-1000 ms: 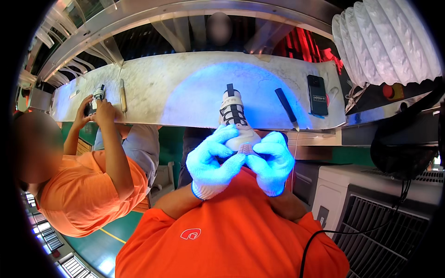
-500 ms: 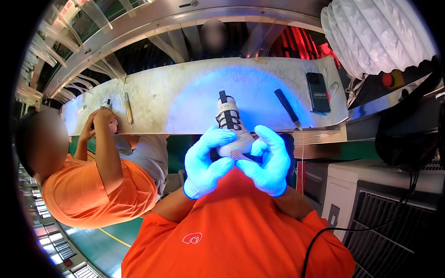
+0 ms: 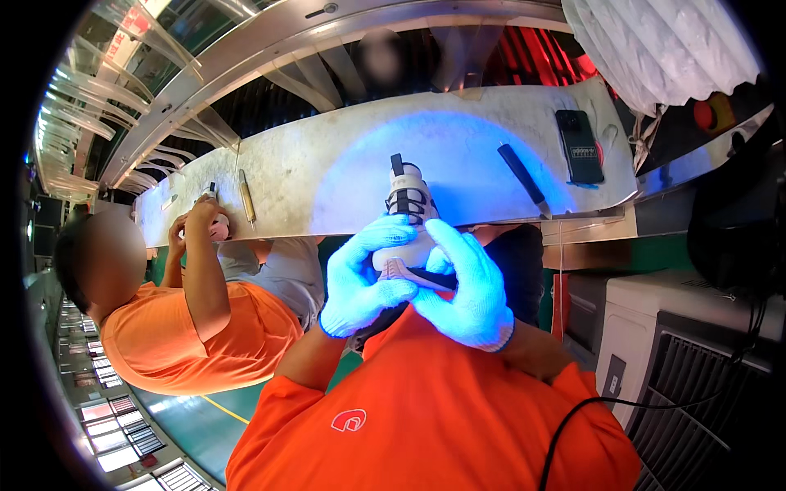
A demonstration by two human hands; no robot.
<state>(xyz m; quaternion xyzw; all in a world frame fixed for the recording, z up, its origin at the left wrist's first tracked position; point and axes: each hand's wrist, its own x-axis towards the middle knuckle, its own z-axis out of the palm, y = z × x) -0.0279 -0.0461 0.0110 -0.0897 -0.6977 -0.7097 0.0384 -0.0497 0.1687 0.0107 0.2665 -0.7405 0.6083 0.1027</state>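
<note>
A light-coloured shoe (image 3: 409, 204) with dark laces and a dark pull tab lies between my gloved hands, its heel toward the table and its toe toward my body. My left hand (image 3: 368, 274) is closed on the toe end from the left, thumb along the sole edge. From the right, my right hand (image 3: 464, 286) grips the same end, fingers on the upper and thumb near the sole. Both white gloves glow blue under the lamp light. Part of the dark sole shows between the hands; the rest is hidden.
On the pale table (image 3: 286, 192) lie a dark pen-like tool (image 3: 524, 178), a black phone (image 3: 580, 147) and a yellow-handled tool (image 3: 246, 196). A co-worker (image 3: 196, 327) in orange sits at left, holding another shoe. A white ribbed duct (image 3: 663, 53) hangs at upper right; a black cable crosses my right side.
The shoe has tipped, so more of its dark sole edge shows on the right. My hands stay around the toe. The whole view has shifted and turned slightly.
</note>
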